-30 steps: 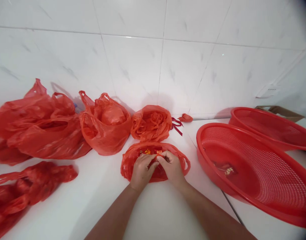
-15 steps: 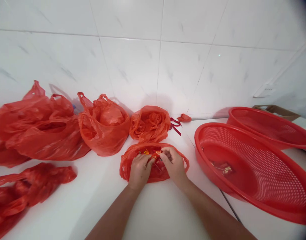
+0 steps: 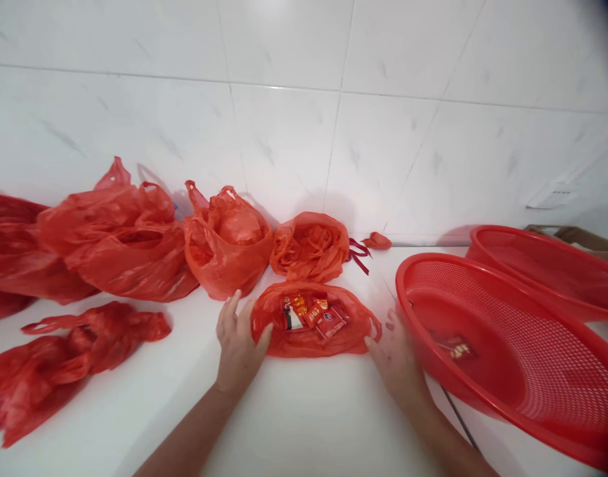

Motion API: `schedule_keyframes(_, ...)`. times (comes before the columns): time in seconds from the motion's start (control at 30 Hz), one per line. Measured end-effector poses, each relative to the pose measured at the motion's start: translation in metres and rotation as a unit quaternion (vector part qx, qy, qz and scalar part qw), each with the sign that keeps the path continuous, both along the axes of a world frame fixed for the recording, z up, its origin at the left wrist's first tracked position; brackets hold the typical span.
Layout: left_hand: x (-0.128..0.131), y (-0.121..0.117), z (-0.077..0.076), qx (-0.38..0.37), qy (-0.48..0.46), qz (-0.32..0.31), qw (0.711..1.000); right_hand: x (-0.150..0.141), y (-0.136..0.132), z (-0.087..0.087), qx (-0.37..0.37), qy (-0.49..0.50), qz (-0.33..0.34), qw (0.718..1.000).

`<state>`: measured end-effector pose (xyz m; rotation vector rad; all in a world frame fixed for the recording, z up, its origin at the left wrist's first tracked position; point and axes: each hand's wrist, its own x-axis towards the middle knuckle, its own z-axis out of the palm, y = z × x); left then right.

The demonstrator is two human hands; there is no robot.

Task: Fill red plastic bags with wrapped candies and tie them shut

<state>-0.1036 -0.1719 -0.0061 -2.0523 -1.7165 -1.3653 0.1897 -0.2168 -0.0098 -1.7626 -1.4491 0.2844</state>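
In the middle of the white table lies an open red plastic bag (image 3: 284,346), its mouth spread wide and facing up. Several small red, gold and white packets (image 3: 330,320) rest inside it. At the bag's left end is my left hand (image 3: 241,341), fingers apart, the thumb against or very near the bag's edge. My right hand (image 3: 399,354) stands at the other end, beside the bag's handle loop (image 3: 374,326), fingers spread and slightly blurred. Neither hand holds anything that I can see.
A red perforated basket (image 3: 483,384) on the right has a few small packets in it; a second red basket (image 3: 547,265) sits behind. Filled red bags (image 3: 229,265) line the tiled wall. A crumpled red bag (image 3: 85,351) lies left, a dark red ribbon (image 3: 359,253) at the back.
Both hands were together over the bag, fingering a small red item. They have let go and moved apart to the bag's two ends. The camera view has turned slightly left.
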Motion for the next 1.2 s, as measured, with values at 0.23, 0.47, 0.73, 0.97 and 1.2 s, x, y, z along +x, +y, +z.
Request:
schedule_keyframes(0.23, -0.026, -0.002, 0.016, -0.329, -0.295, -0.095, 0.892, 0.003, 0.0, 0.009, -0.093, 0.026, 0.048, 0.994)
schedule_keyframes(0.47, -0.017, 0.018, 0.111, -0.174, -0.384, -0.187, 0.887, -0.013, 0.012, 0.103, 0.003, 0.196, 0.087, 0.977)
schedule_keyframes(0.73, -0.004, 0.012, 0.213, -0.023, -0.41, -0.306, 0.859, -0.012, 0.033, 0.176, 0.175, 0.379, 0.142, 0.898)
schedule_keyframes(0.97, -0.009, -0.015, 0.221, 0.033, -0.409, -0.318, 0.855, -0.017, 0.022, 0.195, 0.263, 0.36, 0.135, 0.885)
schedule_keyframes(1.2, -0.051, -0.028, 0.152, -0.082, -0.268, -0.262, 0.923, -0.011, -0.005, 0.132, 0.235, 0.199, 0.134, 0.942)
